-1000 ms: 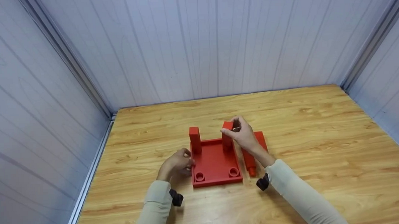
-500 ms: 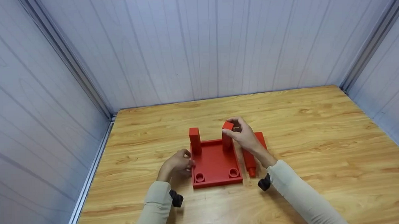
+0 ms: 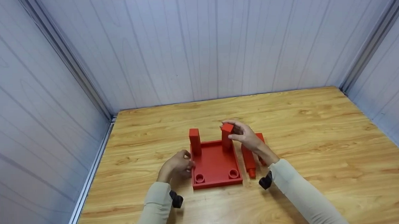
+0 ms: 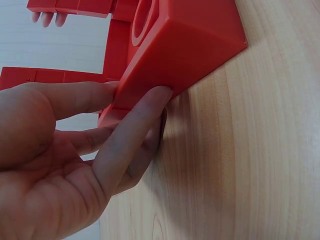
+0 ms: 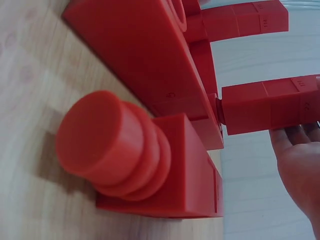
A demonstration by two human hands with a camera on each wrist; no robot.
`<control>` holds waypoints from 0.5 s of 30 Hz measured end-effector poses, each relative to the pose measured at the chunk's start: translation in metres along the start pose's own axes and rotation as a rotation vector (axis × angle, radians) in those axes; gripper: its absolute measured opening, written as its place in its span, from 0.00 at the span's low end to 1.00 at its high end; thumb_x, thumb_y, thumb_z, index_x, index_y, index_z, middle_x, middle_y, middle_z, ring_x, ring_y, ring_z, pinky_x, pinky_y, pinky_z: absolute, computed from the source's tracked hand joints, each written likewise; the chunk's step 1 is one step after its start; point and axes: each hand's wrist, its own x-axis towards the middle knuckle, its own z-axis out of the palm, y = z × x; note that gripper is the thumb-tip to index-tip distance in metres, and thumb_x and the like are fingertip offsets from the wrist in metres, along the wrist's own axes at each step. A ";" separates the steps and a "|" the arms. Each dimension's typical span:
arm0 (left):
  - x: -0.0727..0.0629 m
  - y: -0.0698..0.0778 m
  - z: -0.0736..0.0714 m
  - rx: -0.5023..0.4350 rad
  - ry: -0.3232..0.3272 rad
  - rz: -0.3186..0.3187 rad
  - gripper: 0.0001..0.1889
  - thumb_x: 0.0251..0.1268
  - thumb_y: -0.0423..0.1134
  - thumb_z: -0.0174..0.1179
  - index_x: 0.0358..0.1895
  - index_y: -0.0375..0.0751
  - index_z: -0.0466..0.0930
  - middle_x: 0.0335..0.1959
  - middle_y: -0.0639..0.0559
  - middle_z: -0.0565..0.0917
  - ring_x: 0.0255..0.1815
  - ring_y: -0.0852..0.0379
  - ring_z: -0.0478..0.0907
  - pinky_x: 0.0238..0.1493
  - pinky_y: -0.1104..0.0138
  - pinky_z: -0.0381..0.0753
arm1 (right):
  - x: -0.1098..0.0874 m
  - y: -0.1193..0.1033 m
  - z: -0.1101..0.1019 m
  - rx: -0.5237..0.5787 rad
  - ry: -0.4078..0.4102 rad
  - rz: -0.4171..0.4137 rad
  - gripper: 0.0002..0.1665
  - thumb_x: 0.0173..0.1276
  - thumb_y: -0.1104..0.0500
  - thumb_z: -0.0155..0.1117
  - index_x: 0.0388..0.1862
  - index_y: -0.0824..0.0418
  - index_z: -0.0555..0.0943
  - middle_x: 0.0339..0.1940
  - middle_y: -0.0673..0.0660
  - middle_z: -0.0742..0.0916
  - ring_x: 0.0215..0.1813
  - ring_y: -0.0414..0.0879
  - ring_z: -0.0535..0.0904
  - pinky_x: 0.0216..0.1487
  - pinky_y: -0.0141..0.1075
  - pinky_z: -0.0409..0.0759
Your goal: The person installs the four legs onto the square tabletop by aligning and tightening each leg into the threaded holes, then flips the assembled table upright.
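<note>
A shallow red panel (image 3: 214, 166) with raised edges lies on the table, round sockets (image 3: 233, 173) at its near corners. My left hand (image 3: 178, 161) pinches its left wall; in the left wrist view the thumb and a finger (image 4: 145, 112) meet at the wall. Two square red posts stand at the far corners. The left post (image 3: 195, 142) is untouched. Around the top of the right post (image 3: 226, 141) my right hand (image 3: 245, 137) curls its fingers, thumb at the near side. A narrow neck shows at that post's foot in the right wrist view.
Two loose red posts lie right of the panel: one post (image 3: 249, 160) has its round plug toward me, and the other post (image 3: 261, 138) is partly hidden by my right wrist. White panel walls (image 3: 197, 45) border the wooden table (image 3: 320, 147).
My right thumb has slid down from the right post's top, and the fingers have shifted around its back. My left hand and the panel stay put.
</note>
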 end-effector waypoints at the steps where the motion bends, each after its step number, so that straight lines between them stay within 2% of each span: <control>1: 0.000 0.000 0.000 0.005 0.004 0.002 0.18 0.62 0.29 0.55 0.55 0.30 0.66 0.28 0.48 0.71 0.27 0.56 0.70 0.30 0.66 0.76 | 0.000 0.000 0.000 -0.018 0.009 0.013 0.32 0.67 0.68 0.59 0.68 0.73 0.62 0.65 0.76 0.70 0.62 0.48 0.74 0.55 0.31 0.77; 3: 0.000 -0.001 0.000 0.015 0.011 0.006 0.18 0.62 0.29 0.55 0.54 0.30 0.66 0.27 0.49 0.71 0.27 0.56 0.69 0.30 0.66 0.75 | 0.000 -0.001 0.000 -0.058 0.029 0.033 0.32 0.66 0.66 0.60 0.68 0.71 0.63 0.65 0.73 0.71 0.61 0.48 0.74 0.54 0.31 0.78; 10: 0.000 -0.002 0.002 -0.109 -0.042 -0.026 0.19 0.63 0.27 0.52 0.56 0.30 0.62 0.25 0.47 0.70 0.26 0.55 0.68 0.30 0.63 0.78 | 0.000 0.002 0.001 -0.128 0.083 0.052 0.32 0.66 0.62 0.63 0.67 0.66 0.66 0.67 0.63 0.71 0.61 0.53 0.72 0.52 0.32 0.78; 15: 0.000 -0.002 0.002 -0.115 -0.022 -0.025 0.18 0.62 0.27 0.53 0.55 0.30 0.63 0.27 0.47 0.71 0.27 0.55 0.70 0.32 0.60 0.81 | 0.001 0.005 0.002 -0.145 0.133 0.047 0.31 0.63 0.62 0.67 0.64 0.64 0.69 0.67 0.61 0.72 0.62 0.51 0.72 0.55 0.32 0.77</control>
